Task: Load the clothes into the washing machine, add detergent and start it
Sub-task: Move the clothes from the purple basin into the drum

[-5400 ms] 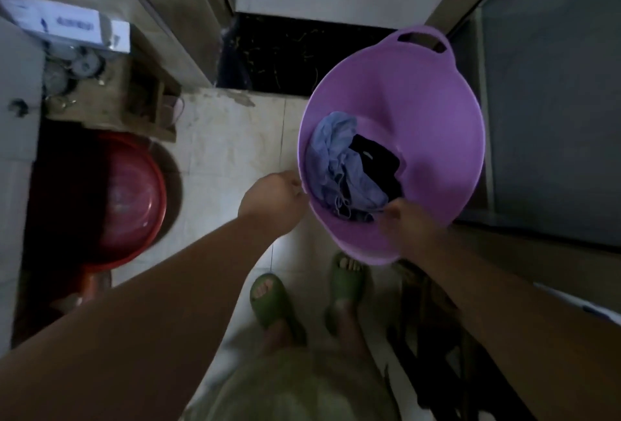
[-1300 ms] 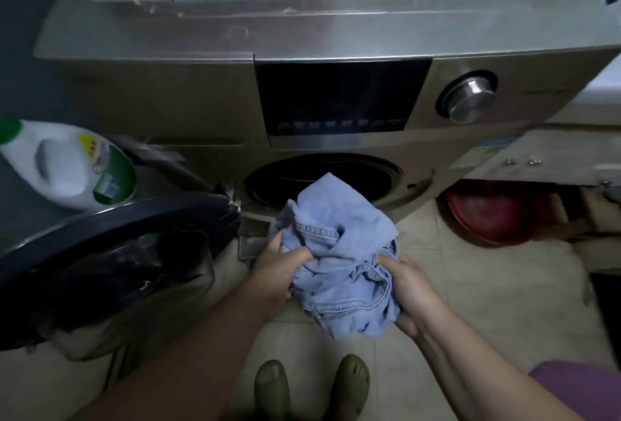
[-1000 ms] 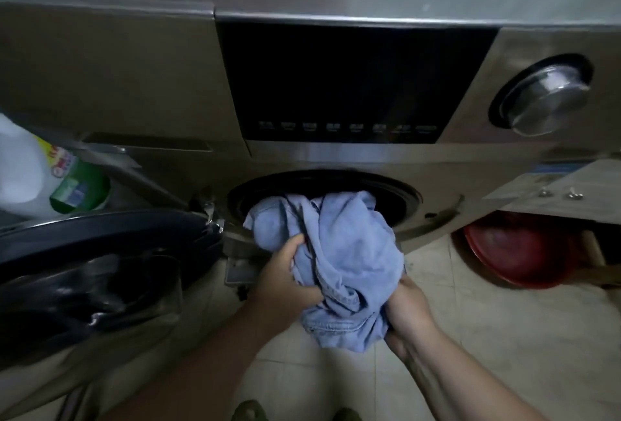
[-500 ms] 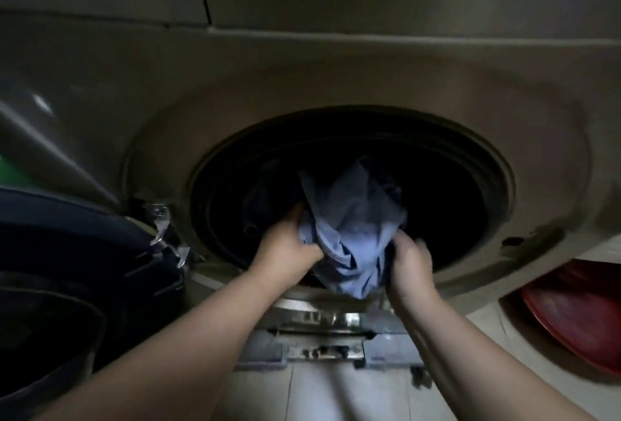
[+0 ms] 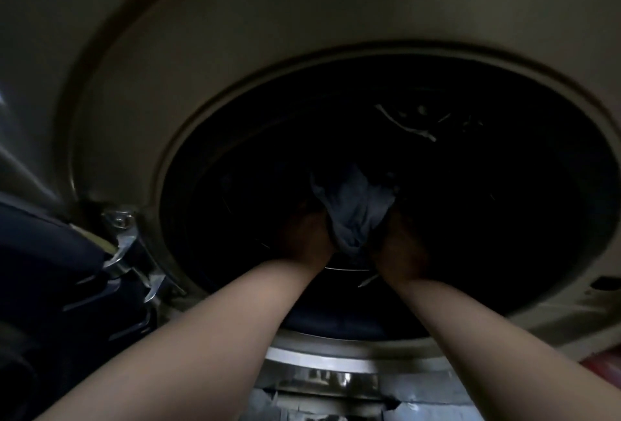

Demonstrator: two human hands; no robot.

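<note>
Blue garment (image 5: 353, 215) in both hands' (image 5: 307, 239) closed grip, inside drum (image 5: 487, 219).

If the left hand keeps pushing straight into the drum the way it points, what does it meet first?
Likely nothing soon: the left hand, gripping the blue garment, points into a dark drum; its depth is unreadable.

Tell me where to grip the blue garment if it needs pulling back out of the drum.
Probably the bunched lower fold of the blue garment, nearest the door opening, coming straight in from the front. It hangs between the left hand and right hand; the rest trails into darkness.
</note>
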